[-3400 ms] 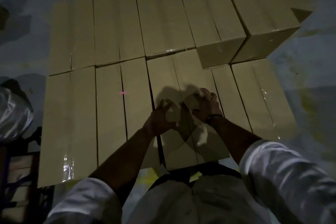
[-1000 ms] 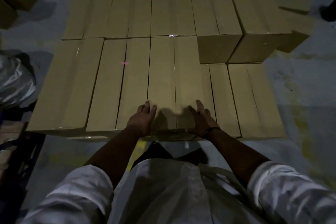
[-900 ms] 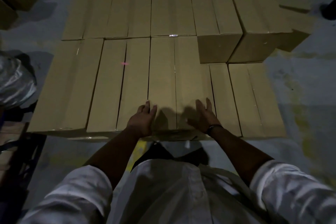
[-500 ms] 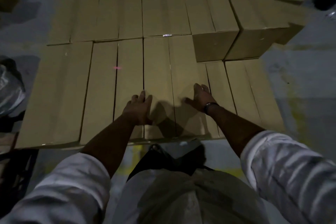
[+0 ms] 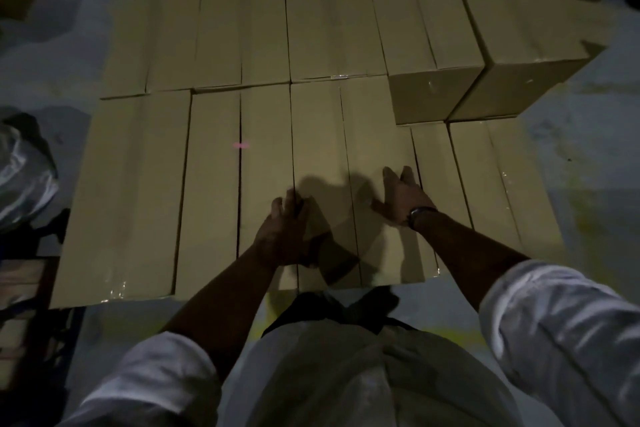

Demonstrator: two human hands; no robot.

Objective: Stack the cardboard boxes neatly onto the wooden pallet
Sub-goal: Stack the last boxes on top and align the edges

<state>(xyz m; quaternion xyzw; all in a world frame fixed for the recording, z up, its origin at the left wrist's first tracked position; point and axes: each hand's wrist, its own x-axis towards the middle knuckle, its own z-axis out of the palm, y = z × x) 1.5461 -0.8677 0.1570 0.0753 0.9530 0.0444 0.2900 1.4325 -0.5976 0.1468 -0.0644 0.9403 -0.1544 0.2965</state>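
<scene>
Left grip (image 5: 284,236) and right grip (image 5: 403,198) rest flat-fingered on the box (image 5: 367,135).

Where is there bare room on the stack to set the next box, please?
The near-right step: two lower box tops, bordered left by the box under the left hand and right hand and behind by two raised boxes. Elsewhere the top layer is packed tight.

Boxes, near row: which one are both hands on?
The third box from the left: the left hand rests at its left edge, the right hand near its right edge, next to the lower boxes.
</scene>
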